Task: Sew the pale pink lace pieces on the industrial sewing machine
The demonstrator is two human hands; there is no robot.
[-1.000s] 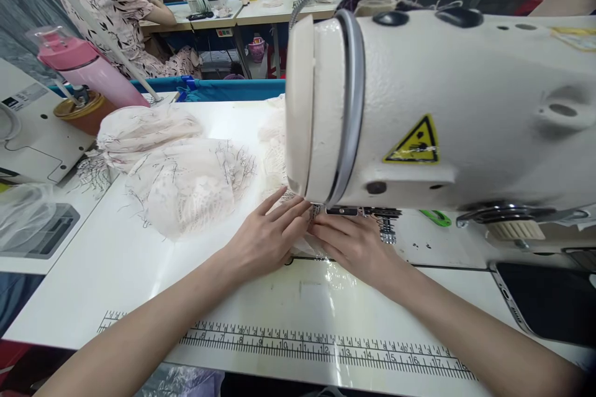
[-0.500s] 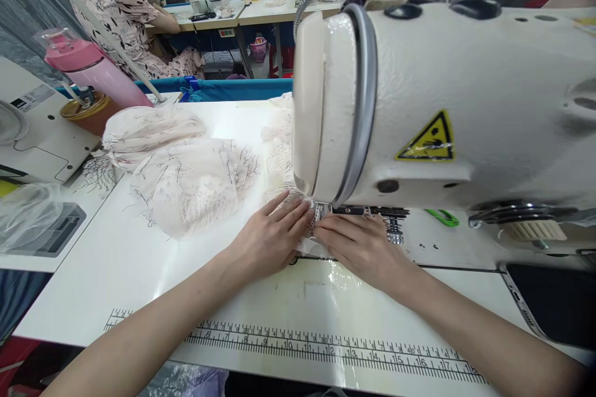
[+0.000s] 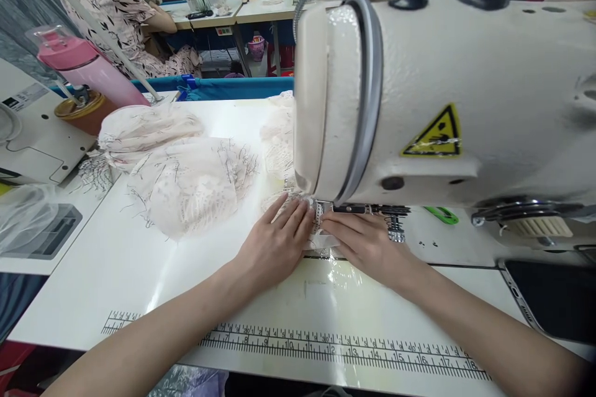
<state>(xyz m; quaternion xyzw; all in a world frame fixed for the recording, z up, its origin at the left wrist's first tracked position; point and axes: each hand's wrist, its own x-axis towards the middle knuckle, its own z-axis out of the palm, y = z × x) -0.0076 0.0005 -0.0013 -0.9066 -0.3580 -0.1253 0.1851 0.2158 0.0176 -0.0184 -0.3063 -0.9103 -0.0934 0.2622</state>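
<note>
Pale lace fabric (image 3: 278, 152) runs under the head of a white sewing machine (image 3: 342, 99). Flat on the lace just left of the needle area lies my left hand (image 3: 278, 239), its fingers stretched out and slightly apart. My right hand (image 3: 365, 239) is close to the right side of the presser foot, fingers together and bent on the fabric's near end. Its fingertips are partly hidden by the fabric and a dark metal guide (image 3: 358, 208). The machine head covers the needle itself.
A pile of pale, loose-threaded fabric (image 3: 186, 180) lies to the left. Behind it stand a pink bottle (image 3: 95, 71) and a brown pot (image 3: 84, 111). A green thread snipper (image 3: 441, 215) and a phone (image 3: 549, 298) are on the right. A person (image 3: 112, 18) sits beyond.
My left hand has turned slightly and stays on the lace. My right hand has shifted a little to the right, with more of the fabric's near end showing between the hands.
</note>
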